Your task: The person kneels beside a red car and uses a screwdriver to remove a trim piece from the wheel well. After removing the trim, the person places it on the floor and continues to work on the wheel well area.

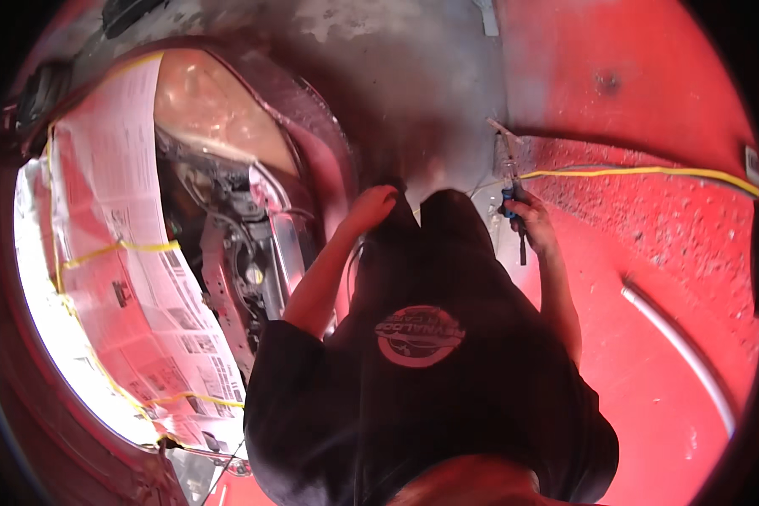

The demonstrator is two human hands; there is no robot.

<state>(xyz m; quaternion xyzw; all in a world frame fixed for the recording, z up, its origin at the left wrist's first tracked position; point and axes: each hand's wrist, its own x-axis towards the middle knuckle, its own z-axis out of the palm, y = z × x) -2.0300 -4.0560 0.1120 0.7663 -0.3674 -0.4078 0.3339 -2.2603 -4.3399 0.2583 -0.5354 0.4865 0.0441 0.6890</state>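
Note:
My right hand [535, 223] is closed around a blue and black hand tool [509, 199], held out to the right of my legs. A slim black part of it points back toward me, and a thin, pale part seems to extend from its far end; its exact kind is not clear. My left hand [374, 207] lies against my dark-clothed left leg with nothing visible in it, its fingers loosely extended. To its left is a dark red car [325, 126] with an exposed engine bay [249, 253].
Printed paper sheets [114, 202] with yellow tape cover part of the car at left. A yellow hose or cord [641, 171] runs across the right side. Farther right, a pale pipe-like strip [687, 358] lies on the red floor [632, 405]. The grey floor ahead looks hazy.

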